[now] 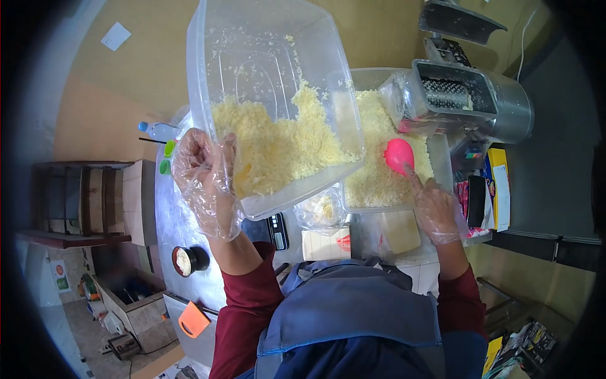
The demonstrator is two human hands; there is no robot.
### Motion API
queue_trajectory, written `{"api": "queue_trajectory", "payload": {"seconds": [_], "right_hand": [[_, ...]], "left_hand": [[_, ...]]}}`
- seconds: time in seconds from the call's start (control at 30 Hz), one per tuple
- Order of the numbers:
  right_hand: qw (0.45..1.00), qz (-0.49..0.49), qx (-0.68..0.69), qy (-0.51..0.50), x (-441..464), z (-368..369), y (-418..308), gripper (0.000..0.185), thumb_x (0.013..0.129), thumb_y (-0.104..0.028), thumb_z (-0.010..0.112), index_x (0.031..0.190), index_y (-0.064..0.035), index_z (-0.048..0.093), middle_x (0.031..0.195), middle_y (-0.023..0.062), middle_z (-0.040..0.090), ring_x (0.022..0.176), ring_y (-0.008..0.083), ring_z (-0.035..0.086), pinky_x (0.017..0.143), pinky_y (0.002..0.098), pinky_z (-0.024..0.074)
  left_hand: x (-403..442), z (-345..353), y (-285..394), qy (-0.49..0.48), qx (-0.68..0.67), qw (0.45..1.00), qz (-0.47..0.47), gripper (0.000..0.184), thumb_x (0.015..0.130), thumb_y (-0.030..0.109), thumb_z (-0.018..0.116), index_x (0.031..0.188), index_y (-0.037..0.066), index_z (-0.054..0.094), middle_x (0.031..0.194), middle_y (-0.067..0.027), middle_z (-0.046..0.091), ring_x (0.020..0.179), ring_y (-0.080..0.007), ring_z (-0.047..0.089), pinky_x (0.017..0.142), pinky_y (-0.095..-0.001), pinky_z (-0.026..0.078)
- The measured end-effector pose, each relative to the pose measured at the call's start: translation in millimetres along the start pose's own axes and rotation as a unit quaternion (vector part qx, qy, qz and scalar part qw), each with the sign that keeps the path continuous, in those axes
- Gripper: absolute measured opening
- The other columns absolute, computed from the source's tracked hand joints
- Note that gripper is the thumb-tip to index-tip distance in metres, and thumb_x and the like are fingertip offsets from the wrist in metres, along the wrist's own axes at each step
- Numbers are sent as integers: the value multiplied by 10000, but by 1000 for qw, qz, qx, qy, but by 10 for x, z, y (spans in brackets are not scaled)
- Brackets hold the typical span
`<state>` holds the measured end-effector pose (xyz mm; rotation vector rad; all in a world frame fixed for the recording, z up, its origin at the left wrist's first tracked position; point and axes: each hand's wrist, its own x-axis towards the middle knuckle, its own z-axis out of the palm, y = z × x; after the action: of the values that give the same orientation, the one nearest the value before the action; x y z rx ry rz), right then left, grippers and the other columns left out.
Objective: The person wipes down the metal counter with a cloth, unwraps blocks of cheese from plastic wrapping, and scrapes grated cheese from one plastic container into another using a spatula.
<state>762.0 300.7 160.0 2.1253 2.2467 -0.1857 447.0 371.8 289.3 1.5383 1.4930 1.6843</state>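
Observation:
My left hand (205,164), in a clear plastic glove, is closed on the left wall of a clear plastic tub (271,201). The tub is raised and tilted, with pale yellow grated cheese (278,148) heaped along its lower side. My gloved right hand (435,208) is closed with its index finger stretched along a pink scoop (399,155); the handle is mostly hidden by the hand. The scoop lies over grated cheese (372,183) in a second clear tub (444,165), which stands on the table to the right, partly behind the raised tub.
A metal grating machine (454,95) stands at the right tub's far corner. Near me are a black scale (277,232), a bagged item (322,210) and wrapped blocks (399,232). A small dark bowl (189,260) and a bottle (159,131) stand at left.

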Motion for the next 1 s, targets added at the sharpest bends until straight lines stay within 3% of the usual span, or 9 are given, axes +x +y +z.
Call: {"api": "queue_trajectory", "payload": {"seconds": [0.1,0.17,0.23,0.4,0.63,0.83,0.9,0.93,1.0], "right_hand": [[994,-29,-77,70,152,-229,-120,606,827,-85,543,1409,-195,417,850,120,602,783,277,643,627,391,536],[937,-154,-33,311,463,-331,-296,457,803,-86,574,1258,-122,551,868,84,561,859,242,595,737,372,508],[934,-195,127,269,949,-525,-635,331,820,-118,597,1148,-77,583,967,116,584,884,266,566,761,394,479],[878,-256,89,394,1843,-88,-1106,199,763,-68,581,962,-71,579,1025,91,572,991,274,556,866,416,438],[898,-253,104,346,1947,106,-1156,167,769,-51,560,935,-48,574,917,127,598,898,303,580,837,433,450],[893,-197,380,138,1756,-341,-943,42,846,-42,505,880,-40,528,796,165,570,822,319,584,779,411,448],[879,-152,444,83,1716,-410,-942,161,854,-55,515,999,-60,586,926,171,630,910,325,591,835,366,464],[879,-150,444,85,1729,-318,-914,161,854,-55,515,999,-60,586,926,171,630,910,325,591,835,366,464],[880,-304,139,339,1776,-60,-842,294,863,-50,511,1141,-85,601,1083,166,633,1029,324,579,926,346,449]], "left_hand": [[-69,82,90,12,15,1000,-8,355,763,27,693,650,108,367,638,70,307,588,-36,267,531,-210,210],[-88,103,94,22,22,999,-12,357,759,20,693,651,108,364,643,69,306,594,-38,268,536,-209,211],[-89,89,67,18,45,999,15,350,742,11,691,653,105,366,654,67,315,601,-41,283,544,-207,218],[-125,107,108,17,26,999,7,337,724,-2,684,653,99,370,656,66,320,602,-39,294,543,-206,225],[-141,114,149,15,41,999,-11,326,729,0,682,649,91,380,640,67,332,592,-31,312,535,-200,245],[-122,102,96,5,32,999,-12,330,739,16,690,645,90,382,631,65,340,587,-31,317,530,-200,247],[-120,102,94,7,28,1000,-10,338,739,19,694,645,91,378,630,65,338,588,-31,319,527,-201,245],[-118,103,84,5,27,1000,-10,338,739,19,694,645,91,378,630,65,338,588,-31,319,527,-201,245],[-113,87,53,8,41,999,-9,343,740,24,697,644,93,375,637,64,336,588,-33,309,526,-204,238]]}}
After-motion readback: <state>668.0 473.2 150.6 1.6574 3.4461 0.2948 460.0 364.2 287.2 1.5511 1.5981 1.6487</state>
